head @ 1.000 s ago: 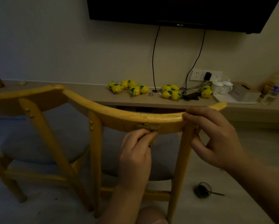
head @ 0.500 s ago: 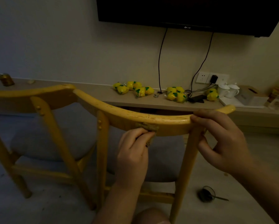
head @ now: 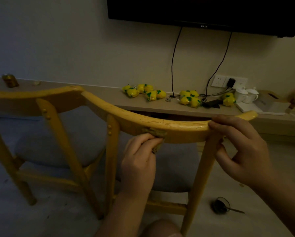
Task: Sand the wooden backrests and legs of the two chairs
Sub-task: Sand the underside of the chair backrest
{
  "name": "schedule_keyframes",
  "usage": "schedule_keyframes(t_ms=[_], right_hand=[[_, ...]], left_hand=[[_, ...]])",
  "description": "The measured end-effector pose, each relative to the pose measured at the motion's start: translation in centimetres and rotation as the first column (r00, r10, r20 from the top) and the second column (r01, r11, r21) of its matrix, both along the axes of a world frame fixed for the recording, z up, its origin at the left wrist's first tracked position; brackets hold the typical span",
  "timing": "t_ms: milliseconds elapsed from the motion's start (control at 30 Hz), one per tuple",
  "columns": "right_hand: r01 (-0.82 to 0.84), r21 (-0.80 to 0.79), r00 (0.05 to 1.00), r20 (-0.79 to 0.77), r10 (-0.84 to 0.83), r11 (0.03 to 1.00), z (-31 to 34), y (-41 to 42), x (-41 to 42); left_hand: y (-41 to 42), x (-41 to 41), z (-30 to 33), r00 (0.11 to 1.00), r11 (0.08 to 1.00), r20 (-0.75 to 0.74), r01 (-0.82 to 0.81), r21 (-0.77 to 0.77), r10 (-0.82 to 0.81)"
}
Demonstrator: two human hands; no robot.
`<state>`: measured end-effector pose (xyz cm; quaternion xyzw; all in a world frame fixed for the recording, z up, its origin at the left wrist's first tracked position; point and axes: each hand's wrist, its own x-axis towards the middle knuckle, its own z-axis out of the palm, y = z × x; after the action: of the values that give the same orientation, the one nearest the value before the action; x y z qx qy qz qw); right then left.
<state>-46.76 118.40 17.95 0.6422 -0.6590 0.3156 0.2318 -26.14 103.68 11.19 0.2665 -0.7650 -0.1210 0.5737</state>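
Observation:
Two yellow wooden chairs with grey seats stand side by side, backs toward me. The nearer chair's curved backrest [head: 181,129] runs across the middle, and the other chair's backrest [head: 32,100] is at the left. My left hand [head: 139,158] pinches a small brown piece of sandpaper [head: 154,132] against the front face of the nearer backrest. My right hand [head: 237,147] grips the same backrest near its right end, above the right rear leg [head: 199,182]. The left rear leg [head: 111,159] stands just left of my left hand.
A long shelf [head: 109,98] runs along the wall behind the chairs, holding yellow packets [head: 143,91], white cups [head: 246,95], a tissue box [head: 271,102] and a can [head: 9,80]. A TV [head: 203,11] hangs above with cables. A small dark object [head: 219,205] lies on the floor at right.
My left hand with the sandpaper has slid slightly left along the backrest. The view has shifted a little; my right hand keeps its grip.

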Motion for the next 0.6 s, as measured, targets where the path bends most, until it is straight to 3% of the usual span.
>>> schedule_keyframes(t_ms=[233, 400, 600], right_hand=[[0.014, -0.03, 1.0, 0.005, -0.013, 0.999, -0.3, -0.3, 0.2], [0.009, -0.015, 1.0, 0.0, -0.009, 1.0, -0.2, -0.1, 0.1], [0.011, -0.027, 1.0, -0.004, -0.011, 1.0, -0.4, -0.2, 0.0]], left_hand=[[-0.3, 0.0, -1.7, 0.987, 0.988, 0.138, 0.061, 0.143, -0.081], [0.0, 0.2, 0.0, 1.0, 0.999, 0.002, 0.022, 0.025, -0.022], [0.6, 0.4, 0.7, 0.998, 0.996, -0.016, -0.057, -0.063, 0.056]])
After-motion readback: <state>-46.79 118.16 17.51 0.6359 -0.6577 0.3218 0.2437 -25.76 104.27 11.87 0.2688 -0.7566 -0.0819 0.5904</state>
